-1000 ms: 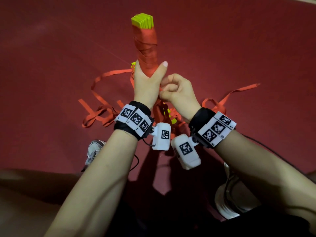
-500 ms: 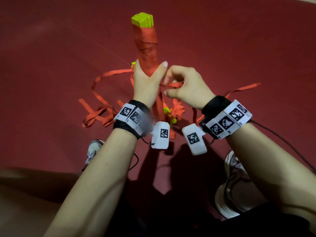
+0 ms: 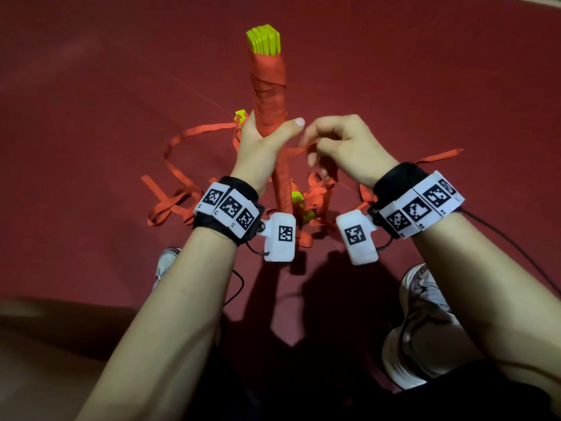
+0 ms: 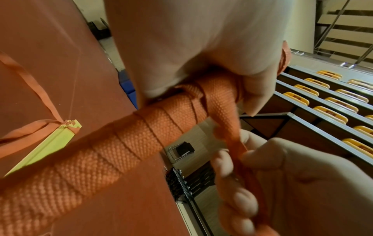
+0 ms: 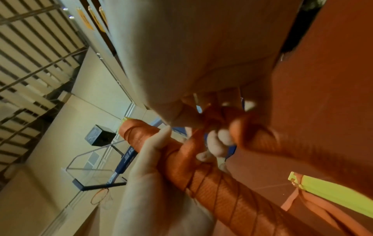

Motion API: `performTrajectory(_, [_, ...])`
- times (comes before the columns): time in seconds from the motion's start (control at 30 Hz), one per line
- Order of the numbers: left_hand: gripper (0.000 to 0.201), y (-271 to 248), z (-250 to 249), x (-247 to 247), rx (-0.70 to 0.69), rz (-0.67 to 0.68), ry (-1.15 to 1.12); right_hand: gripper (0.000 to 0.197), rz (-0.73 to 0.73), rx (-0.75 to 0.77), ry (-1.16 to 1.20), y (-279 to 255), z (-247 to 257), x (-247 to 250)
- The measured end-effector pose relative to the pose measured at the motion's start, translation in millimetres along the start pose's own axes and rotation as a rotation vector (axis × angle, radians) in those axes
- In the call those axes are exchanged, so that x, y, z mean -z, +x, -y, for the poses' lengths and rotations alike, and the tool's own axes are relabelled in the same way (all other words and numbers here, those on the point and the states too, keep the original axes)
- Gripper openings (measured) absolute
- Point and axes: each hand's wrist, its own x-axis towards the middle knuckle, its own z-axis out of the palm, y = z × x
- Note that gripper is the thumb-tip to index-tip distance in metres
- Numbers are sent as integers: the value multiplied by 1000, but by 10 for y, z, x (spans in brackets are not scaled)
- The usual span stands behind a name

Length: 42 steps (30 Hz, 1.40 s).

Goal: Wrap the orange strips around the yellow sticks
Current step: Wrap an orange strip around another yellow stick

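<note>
The bundle of yellow sticks (image 3: 263,43) stands nearly upright above the red floor (image 3: 91,86), most of its length bound in orange strip (image 3: 268,95), only the yellow top bare. The left hand (image 3: 261,147) grips the wrapped shaft at mid-height, thumb lying up its right side. A free strip end (image 4: 228,118) runs from the wrap just beside that thumb to the right hand (image 3: 346,147), whose curled fingers pinch it. Loose strips (image 3: 173,202) and another yellow bundle (image 4: 48,143) lie on the floor beneath.
</note>
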Motion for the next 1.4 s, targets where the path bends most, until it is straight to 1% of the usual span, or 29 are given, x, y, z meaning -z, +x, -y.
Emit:
performTrajectory(0.1, [32, -12, -24, -12, 3, 41, 15, 21, -139, -6, -28, 5, -22, 11])
performTrajectory(0.17, [37, -22, -38, -17, 7, 67, 2, 14, -172, -61, -65, 22, -61, 40])
performTrajectory(0.2, [40, -30, -49, -17, 11, 78, -12, 13, -145, -108, -113, 38, -97, 60])
performTrajectory(0.27, [41, -50, -67, -11, 18, 103, -48, 14, -24, -223, -167, 41, -149, 99])
performTrajectory(0.33, [40, -65, -76, 0, 21, 138, -78, 15, 89, -325, -116, 38, -166, 128])
performTrajectory(0.4, [39, -77, -71, 9, 28, 188, -99, 15, 122, -388, -30, 46, -148, 140])
performTrajectory(0.47, [39, -87, -59, -11, 40, 244, -99, 17, 131, -409, -57, 56, -138, 138])
performTrajectory(0.57, [39, -115, -60, -66, 56, 293, -107, 22, 206, -337, -179, 41, -174, 73])
performTrajectory(0.63, [38, -118, -64, -70, 60, 292, -122, 30, 237, -324, -148, 20, -208, 13])
performTrajectory(0.7, [38, -107, -73, -41, 62, 266, -140, 36, 235, -240, -136, 17, -246, -25])
performTrajectory(0.73, [38, -98, -78, -21, 65, 243, -154, 35, 222, -176, -146, 21, -246, -31])
performTrajectory(0.8, [40, -77, -86, 22, 75, 196, -186, 28, 183, -46, -139, -4, -187, -15])
performTrajectory(0.87, [41, -61, -94, 65, 84, 179, -203, 11, 162, 35, -35, -46, -115, 20])
performTrajectory(0.9, [41, -55, -97, 81, 83, 181, -200, 11, 162, 59, 17, -65, -85, 35])
performTrajectory(0.93, [40, -51, -102, 93, 78, 183, -194, 16, 169, 84, 44, -73, -72, 46])
performTrajectory(1.0, [39, -52, -113, 101, 79, 178, -188, 18, 183, 129, 1, -51, -89, 38])
performTrajectory(1.1, [36, -64, -118, 91, 81, 182, -179, 8, 177, 145, -92, -8, -133, 16])
performTrajectory(1.23, [36, -61, -120, 75, 70, 187, -145, 11, 95, 133, -165, 18, -128, 28])
performTrajectory(1.3, [39, -55, -117, 64, 69, 158, -118, 17, 38, 122, -191, 29, -111, 27])
performTrajectory(1.4, [45, -65, -108, 35, 92, 139, -105, 21, -56, 164, -281, 19, -80, -17])
